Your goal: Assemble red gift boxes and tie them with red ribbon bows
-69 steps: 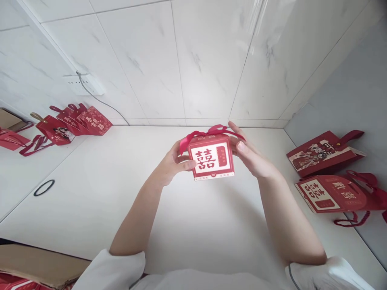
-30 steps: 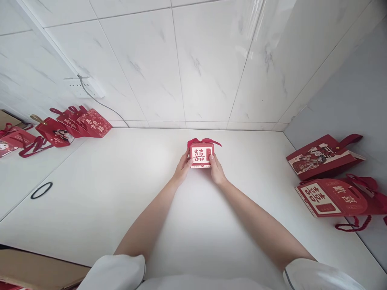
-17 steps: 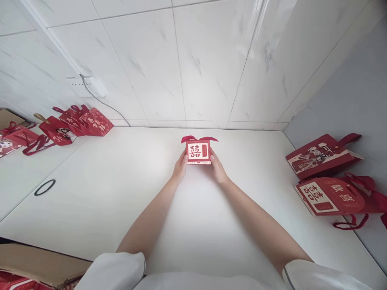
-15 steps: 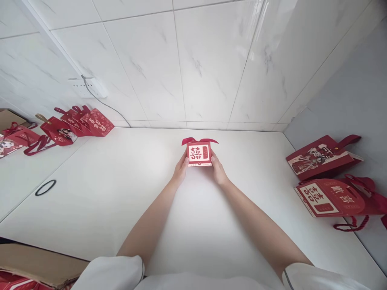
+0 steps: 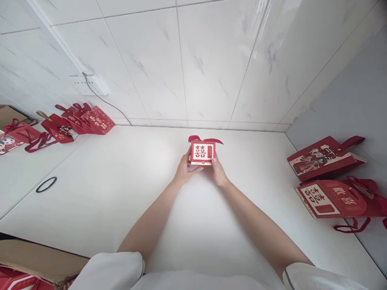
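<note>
A small red-and-white gift box [image 5: 200,152] with a large red character on its front and a red ribbon bow [image 5: 208,140] on top is between my hands, over the middle of the white table. My right hand [image 5: 219,171] grips its right side, thumb at the front lower corner. Along the box's left side lie the fingers of my left hand [image 5: 183,169], while its thumb stretches out just below the bottom edge. The fingertips behind the box are hidden.
Red gift bags [image 5: 98,120] lean by the tiled wall at left, beside a white power strip [image 5: 89,85] with a grey cable. A black ring [image 5: 46,185] lies on the table [image 5: 90,209]. More red bags [image 5: 338,197] stand at right. A cardboard box [image 5: 39,257] sits at lower left.
My left thumb has come off the box's front and now stretches below it. The box has shifted slightly to the right and looks a little larger. The view has tilted slightly.
</note>
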`<action>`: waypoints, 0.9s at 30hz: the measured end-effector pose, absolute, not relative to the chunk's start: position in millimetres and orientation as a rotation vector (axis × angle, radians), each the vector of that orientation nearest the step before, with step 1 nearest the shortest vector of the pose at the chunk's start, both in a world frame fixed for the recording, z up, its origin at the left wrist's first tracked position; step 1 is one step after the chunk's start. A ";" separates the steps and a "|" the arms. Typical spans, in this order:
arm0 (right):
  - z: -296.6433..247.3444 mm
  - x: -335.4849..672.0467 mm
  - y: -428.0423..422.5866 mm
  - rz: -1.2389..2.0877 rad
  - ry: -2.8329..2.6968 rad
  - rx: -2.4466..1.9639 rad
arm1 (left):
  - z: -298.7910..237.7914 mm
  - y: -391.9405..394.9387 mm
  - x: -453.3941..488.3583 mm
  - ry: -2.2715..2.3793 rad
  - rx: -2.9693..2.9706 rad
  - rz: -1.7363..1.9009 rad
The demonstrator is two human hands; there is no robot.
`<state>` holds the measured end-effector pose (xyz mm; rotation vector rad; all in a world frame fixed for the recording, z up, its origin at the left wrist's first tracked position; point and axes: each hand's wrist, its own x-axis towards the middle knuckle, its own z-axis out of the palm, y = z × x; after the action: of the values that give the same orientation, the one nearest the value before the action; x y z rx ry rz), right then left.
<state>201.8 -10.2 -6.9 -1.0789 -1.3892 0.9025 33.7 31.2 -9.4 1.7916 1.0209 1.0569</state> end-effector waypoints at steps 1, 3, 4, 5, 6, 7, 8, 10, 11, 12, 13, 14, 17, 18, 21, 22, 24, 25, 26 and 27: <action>-6.5 201.3 -10.8 0.896 -1.384 -1.067 | -8.5 30.7 33.6 1.063 1.796 1.056; -5.5 200.7 -11.5 0.894 -1.382 -1.052 | -7.2 30.9 32.1 1.103 1.791 1.048; -4.9 200.6 -11.6 0.899 -1.387 -1.053 | -7.0 31.4 31.2 1.103 1.787 1.043; -4.2 200.6 -11.6 0.903 -1.394 -1.051 | -7.1 32.2 30.3 1.098 1.785 1.038; -3.4 200.6 -11.6 0.905 -1.399 -1.046 | -7.6 33.0 29.6 1.092 1.786 1.034; -2.6 200.6 -11.5 0.905 -1.405 -1.036 | -8.3 33.9 29.1 1.088 1.791 1.030; -1.9 200.6 -11.5 0.904 -1.410 -1.022 | -9.2 34.7 28.7 1.086 1.796 1.027; -1.5 200.5 -11.5 0.901 -1.413 -0.986 | -11.3 36.0 28.0 1.073 1.802 1.028; -1.8 200.4 -11.5 0.899 -1.410 -0.971 | -12.2 36.4 27.5 1.057 1.802 1.029; -2.5 200.3 -11.4 0.895 -1.405 -0.961 | -12.8 36.8 26.8 1.033 1.800 1.030; -3.5 200.3 -11.4 0.891 -1.401 -0.954 | -13.2 37.1 26.0 1.001 1.794 1.031; -4.6 200.2 -11.4 0.884 -1.400 -0.952 | -13.1 37.2 25.1 0.966 1.786 1.031; -7.1 200.0 -11.2 0.849 -1.404 -0.960 | -10.9 37.2 22.6 0.882 1.757 1.007; -7.4 200.0 -11.1 0.835 -1.404 -0.966 | -9.8 37.1 22.0 0.868 1.748 0.994; -6.7 200.3 -10.7 0.804 -1.403 -0.986 | -7.1 37.2 20.7 0.842 1.712 0.964; -6.3 200.5 -10.6 0.799 -1.405 -0.987 | -6.3 37.4 20.4 0.830 1.694 0.962; -5.8 201.0 -10.5 0.788 -1.402 -0.987 | -4.6 37.6 19.6 0.794 1.654 0.959; -5.9 201.2 -10.4 0.783 -1.399 -0.989 | -3.5 37.6 19.2 0.773 1.635 0.955; -6.1 201.4 -10.5 0.778 -1.396 -0.992 | -2.1 37.5 18.8 0.750 1.618 0.948; -6.5 201.4 -10.5 0.774 -1.394 -0.996 | -0.5 37.3 18.3 0.726 1.601 0.942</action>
<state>201.4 -10.5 -6.5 -0.9959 -1.3939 0.7739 18.3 37.3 -0.5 1.6013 0.7260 0.9416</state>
